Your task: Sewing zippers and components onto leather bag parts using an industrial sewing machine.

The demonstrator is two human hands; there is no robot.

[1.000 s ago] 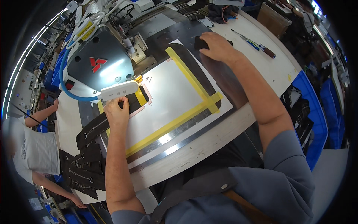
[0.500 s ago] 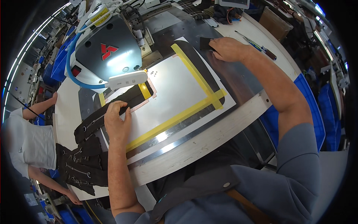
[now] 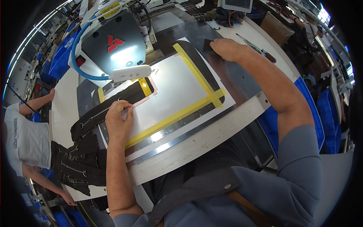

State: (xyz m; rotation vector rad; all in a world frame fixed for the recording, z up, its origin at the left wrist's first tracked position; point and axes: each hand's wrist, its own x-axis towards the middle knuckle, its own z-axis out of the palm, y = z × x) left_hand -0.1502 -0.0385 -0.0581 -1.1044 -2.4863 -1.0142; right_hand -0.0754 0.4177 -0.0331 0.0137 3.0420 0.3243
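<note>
Black strip (image 3: 123,96) looks light, limp — best edge-held; left hand (image 3: 118,122) touches it, pinch unclear; right hand (image 3: 227,49) clamps dark piece (image 3: 207,45).

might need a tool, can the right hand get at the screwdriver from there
Probably yes: the screwdriver lies just past the forearm, handle exposed, though the right hand would likely have to leave the black piece.

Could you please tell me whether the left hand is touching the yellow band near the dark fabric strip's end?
Apart. The head view shows a bare stretch of the dark fabric strip between the left hand and the yellow band.
</note>
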